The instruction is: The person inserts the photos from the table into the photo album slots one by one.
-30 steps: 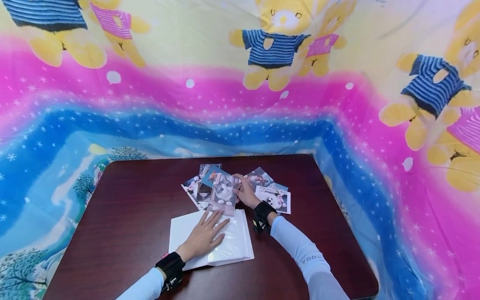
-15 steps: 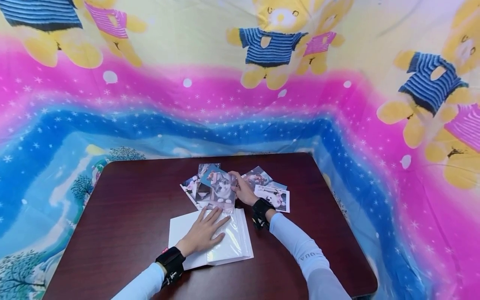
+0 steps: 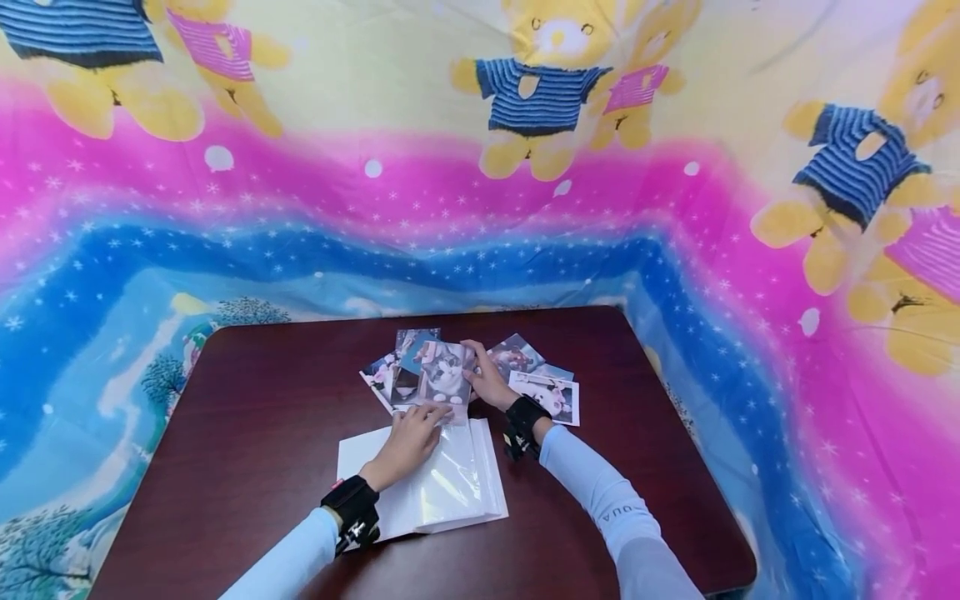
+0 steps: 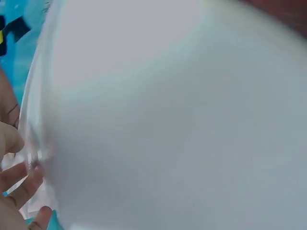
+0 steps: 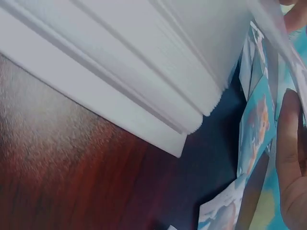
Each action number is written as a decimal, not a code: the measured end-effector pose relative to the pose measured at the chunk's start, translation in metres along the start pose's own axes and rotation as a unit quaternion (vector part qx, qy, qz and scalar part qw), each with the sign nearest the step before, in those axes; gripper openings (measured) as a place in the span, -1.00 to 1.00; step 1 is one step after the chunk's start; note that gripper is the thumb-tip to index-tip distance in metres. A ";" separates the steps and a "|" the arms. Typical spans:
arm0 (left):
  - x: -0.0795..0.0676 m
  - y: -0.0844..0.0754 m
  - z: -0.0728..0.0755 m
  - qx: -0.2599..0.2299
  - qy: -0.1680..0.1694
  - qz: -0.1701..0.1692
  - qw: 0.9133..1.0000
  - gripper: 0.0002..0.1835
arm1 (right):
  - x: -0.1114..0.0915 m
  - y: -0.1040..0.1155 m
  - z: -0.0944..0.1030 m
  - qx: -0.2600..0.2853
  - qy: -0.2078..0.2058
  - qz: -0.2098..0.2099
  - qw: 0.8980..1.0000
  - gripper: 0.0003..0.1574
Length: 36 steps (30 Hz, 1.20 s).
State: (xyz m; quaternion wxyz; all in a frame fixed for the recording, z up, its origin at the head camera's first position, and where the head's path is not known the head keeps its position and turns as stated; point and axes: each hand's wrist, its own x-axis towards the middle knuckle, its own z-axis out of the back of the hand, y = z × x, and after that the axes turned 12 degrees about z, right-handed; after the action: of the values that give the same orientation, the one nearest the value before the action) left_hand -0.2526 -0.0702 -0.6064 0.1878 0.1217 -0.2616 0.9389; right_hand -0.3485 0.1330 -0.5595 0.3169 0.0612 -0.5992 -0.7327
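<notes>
My right hand (image 3: pixel 489 385) holds a photo of a grey-and-white cat (image 3: pixel 444 375) by its right edge, thumb on the front. The photo's lower end overlaps the top edge of an opened white photo album (image 3: pixel 450 492) with clear plastic sleeves. My left hand (image 3: pixel 408 442) is at that top edge, its fingers bent at the photo's lower end. In the left wrist view, its fingertips (image 4: pixel 34 178) touch the clear film along the page edge; I cannot tell whether they pinch the film or the photo.
Several loose photos (image 3: pixel 382 375) lie behind the album to the left. More lie at the right, among them a white-bordered one of a white dog (image 3: pixel 547 398). All rest on a dark red-brown table (image 3: pixel 262 400), with a printed teddy-bear cloth (image 3: pixel 420 192) hanging around it.
My left hand has lifted from lying flat on the album page and moved up to the photo's lower end, its fingers now bent. The right hand keeps holding the cat photo, shifting little.
</notes>
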 end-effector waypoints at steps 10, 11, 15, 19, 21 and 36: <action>0.013 0.005 0.024 -0.067 0.058 0.062 0.994 -0.70 | 0.006 -0.001 -0.002 0.000 0.016 -0.011 1.000 -0.27; 0.013 0.007 0.026 -0.061 0.060 0.069 0.994 -0.69 | 0.007 -0.004 -0.002 -0.005 0.016 -0.011 1.000 -0.26; 0.014 0.012 0.028 -0.041 0.059 0.088 0.993 -0.66 | 0.011 -0.017 0.000 -0.038 0.022 -0.012 0.999 -0.24; 0.015 0.014 0.026 -0.044 0.055 0.089 0.994 -0.66 | 0.014 -0.022 0.002 -0.051 0.015 0.001 0.999 -0.23; 0.015 0.014 0.025 -0.047 0.048 0.086 0.994 -0.66 | 0.015 -0.022 0.003 -0.048 0.012 0.008 0.999 -0.23; 0.017 0.017 0.024 -0.103 0.039 0.047 0.993 -0.67 | 0.012 -0.015 0.006 -0.016 0.028 -0.042 0.999 -0.19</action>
State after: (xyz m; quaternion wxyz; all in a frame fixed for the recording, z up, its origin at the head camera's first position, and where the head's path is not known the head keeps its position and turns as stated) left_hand -0.2721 -0.0917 -0.5879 0.1652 0.0527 -0.3548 0.9187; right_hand -0.3664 0.1325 -0.5681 0.3038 0.1018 -0.5753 -0.7526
